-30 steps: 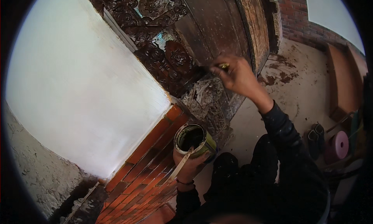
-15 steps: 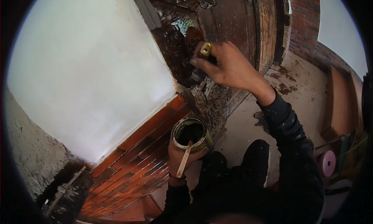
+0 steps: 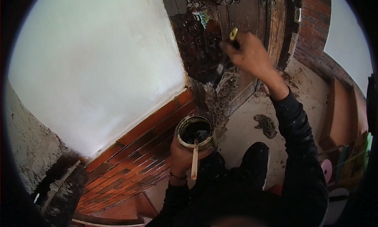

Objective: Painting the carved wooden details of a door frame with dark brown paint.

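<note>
My left hand (image 3: 182,158) is wrapped round a round paint can (image 3: 214,142) from its left side. Dark liquid lies inside the can, and a wooden stick (image 3: 195,160) leans out over its near rim. Higher up, my right hand (image 3: 252,53) is closed on a paintbrush (image 3: 234,33) with a yellow-green handle end. Its bristles, blurred, point down at the rough lower part of a dark carved wooden panel (image 3: 197,50). The upper carving looks dark and glossy; below it the surface is greyish and flaking.
A white wall (image 3: 94,69) above glossy red brickwork (image 3: 130,164) stands at the left. Beyond my right hand is a weathered wooden door (image 3: 275,26). A crumpled dark rag (image 3: 266,126) lies on the floor. At the right are a brown step-like block (image 3: 340,109) and a pink spool (image 3: 326,170).
My right hand with the brush has moved up and to the right in the picture, and the brush is tilted differently. The stick in the can now stands straighter. The whole view has shifted slightly.
</note>
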### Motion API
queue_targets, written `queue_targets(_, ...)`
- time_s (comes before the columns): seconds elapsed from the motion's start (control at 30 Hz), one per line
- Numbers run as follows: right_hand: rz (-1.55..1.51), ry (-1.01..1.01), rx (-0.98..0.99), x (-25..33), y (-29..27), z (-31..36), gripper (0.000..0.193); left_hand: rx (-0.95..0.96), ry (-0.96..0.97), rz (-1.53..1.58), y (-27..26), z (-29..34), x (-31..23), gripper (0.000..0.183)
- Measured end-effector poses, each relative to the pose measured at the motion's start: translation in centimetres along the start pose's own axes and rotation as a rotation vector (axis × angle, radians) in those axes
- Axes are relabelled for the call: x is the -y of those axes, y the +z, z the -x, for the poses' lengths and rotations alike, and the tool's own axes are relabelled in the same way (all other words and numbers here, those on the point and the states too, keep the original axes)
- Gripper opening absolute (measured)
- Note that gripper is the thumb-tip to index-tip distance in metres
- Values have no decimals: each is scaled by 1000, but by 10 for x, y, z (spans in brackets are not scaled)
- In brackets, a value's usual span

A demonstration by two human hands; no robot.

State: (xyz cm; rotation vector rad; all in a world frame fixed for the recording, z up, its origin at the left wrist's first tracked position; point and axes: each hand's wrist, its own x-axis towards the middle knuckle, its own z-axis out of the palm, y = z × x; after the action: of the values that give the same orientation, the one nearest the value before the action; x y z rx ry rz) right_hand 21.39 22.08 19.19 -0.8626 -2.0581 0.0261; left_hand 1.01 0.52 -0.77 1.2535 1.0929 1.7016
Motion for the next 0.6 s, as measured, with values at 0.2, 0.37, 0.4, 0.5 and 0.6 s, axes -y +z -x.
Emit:
queue_targets(0.2,-105,-55,-131,0,8,6,35,-1,-79,42,2,1,2,111)
queue_targets(0.37,-102,-35,-89,19,-4,4,33,3,-51,26,7,0,-2,111)
queue_targets(0.4,-275,-64,-97,27,3,6,32,3,-64,31,7,0,-1,111)
queue_targets(0.5,-266,-116,-63,24,11,6,31,2,-79,31,8,0,-1,110)
queue_targets(0.6,-17,-85,-18,15,2,-1,33,-15,-72,3,6,4,-8,110)
